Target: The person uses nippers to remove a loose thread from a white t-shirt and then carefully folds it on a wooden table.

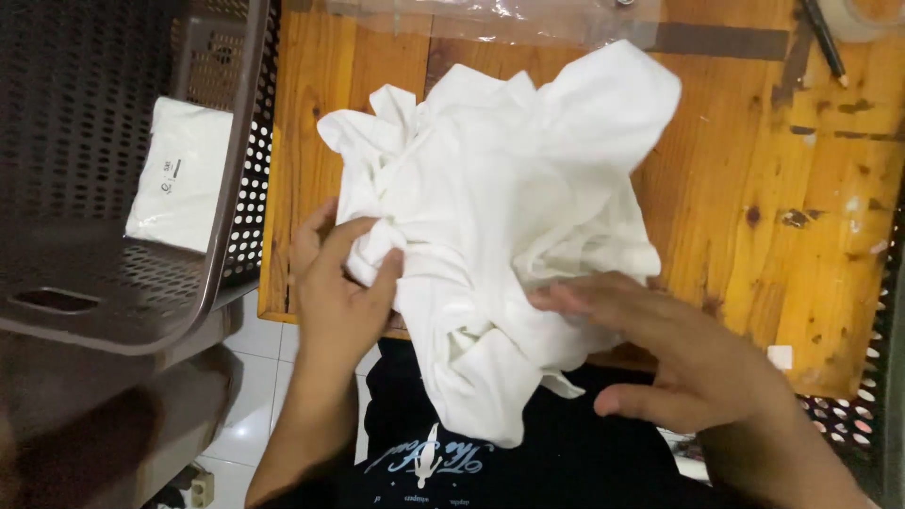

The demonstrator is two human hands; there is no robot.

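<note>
Two hands on crumpled white garment [500, 217] on wooden surface [754, 188]: left hand [339, 283] pinching a fold, right hand [660, 344] flat, released.

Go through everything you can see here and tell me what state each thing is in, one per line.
White garment: crumpled, unfolded, hanging partly over the table's near edge.
Left hand: fingers pinching a fold of the garment.
Right hand: flat, fingers resting on the garment.
Brown basket: open, holding a flat white packet.
Clear plastic bag: lying flat.
Pencil: lying untouched.
</note>
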